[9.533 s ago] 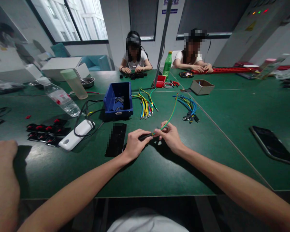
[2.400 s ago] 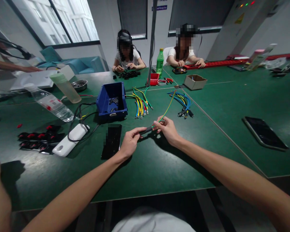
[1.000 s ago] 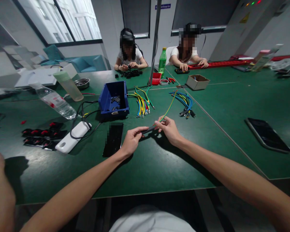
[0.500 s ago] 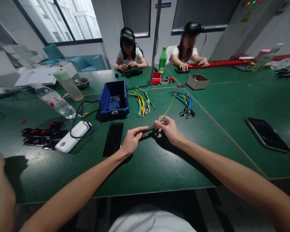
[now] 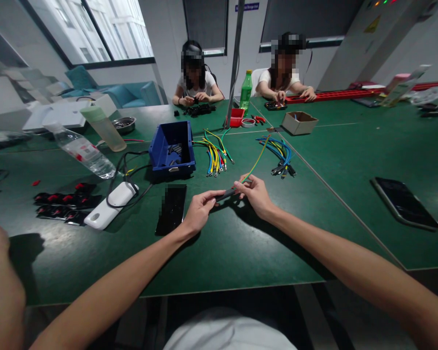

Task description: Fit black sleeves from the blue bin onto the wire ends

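In the head view, my left hand (image 5: 198, 212) pinches one end of a black sleeve (image 5: 225, 195) between thumb and fingers. At its other end, my right hand (image 5: 257, 196) grips a yellow-green wire (image 5: 258, 159), whose free end rises away toward the back. Fingers cover the spot where wire and sleeve meet. Beyond my hands lie a bundle of yellow, green and blue wires with ring terminals (image 5: 215, 158) and a second bundle of mostly blue wires with black ends (image 5: 282, 158). A blue bin (image 5: 172, 167) holding small dark pieces stands behind my left hand.
A dark phone (image 5: 171, 209) lies beside my left wrist, another phone (image 5: 405, 203) far right. Left are a white power bank (image 5: 111, 206) with cables, black packets (image 5: 63, 206) and bottles. A metal pole (image 5: 235, 63) stands ahead. Two people work opposite; someone's arm (image 5: 2, 282) shows at left.
My hands, the sleeve and the wire stay nearly still. Across the table, the right-hand person's hand has lifted slightly over a small dark object.
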Action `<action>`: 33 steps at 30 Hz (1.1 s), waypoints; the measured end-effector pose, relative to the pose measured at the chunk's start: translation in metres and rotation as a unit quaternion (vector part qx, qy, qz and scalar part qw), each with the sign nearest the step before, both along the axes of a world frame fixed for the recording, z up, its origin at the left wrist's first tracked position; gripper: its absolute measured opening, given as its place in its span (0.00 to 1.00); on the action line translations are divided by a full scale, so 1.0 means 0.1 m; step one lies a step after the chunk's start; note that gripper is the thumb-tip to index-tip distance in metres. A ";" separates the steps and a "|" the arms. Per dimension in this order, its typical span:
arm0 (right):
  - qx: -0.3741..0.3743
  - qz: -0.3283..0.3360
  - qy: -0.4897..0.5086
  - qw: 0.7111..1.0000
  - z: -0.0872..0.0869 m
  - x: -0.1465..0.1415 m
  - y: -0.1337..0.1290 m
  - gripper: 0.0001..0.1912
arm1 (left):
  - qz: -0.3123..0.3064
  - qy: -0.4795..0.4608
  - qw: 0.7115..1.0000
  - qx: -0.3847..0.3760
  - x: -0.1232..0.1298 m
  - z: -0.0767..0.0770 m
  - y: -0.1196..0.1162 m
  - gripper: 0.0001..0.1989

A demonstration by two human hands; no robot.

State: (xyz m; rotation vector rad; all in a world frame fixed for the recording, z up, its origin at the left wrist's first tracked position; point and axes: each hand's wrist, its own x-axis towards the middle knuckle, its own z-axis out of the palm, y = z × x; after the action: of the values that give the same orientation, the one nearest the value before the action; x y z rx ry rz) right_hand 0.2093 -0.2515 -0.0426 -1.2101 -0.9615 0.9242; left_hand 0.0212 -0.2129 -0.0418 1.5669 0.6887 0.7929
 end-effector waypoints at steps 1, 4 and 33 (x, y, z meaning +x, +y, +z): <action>-0.001 0.002 -0.002 1.000 0.00 0.00 0.00 0.17 | 0.000 -0.001 1.000 0.001 0.00 0.00 0.00 0.16; -0.003 0.003 -0.003 1.000 0.00 0.00 0.00 0.17 | 0.001 -0.003 1.000 0.006 0.01 -0.02 0.01 0.16; 0.009 0.004 -0.022 1.000 -0.01 0.00 -0.01 0.16 | 0.016 0.021 1.000 0.015 0.01 0.01 0.00 0.16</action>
State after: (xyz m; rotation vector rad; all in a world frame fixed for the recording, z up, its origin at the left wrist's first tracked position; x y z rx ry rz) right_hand 0.2089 -0.2520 -0.0440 -1.2171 -1.0091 0.8967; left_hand 0.0220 -0.2132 -0.0404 1.6065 0.7375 0.7989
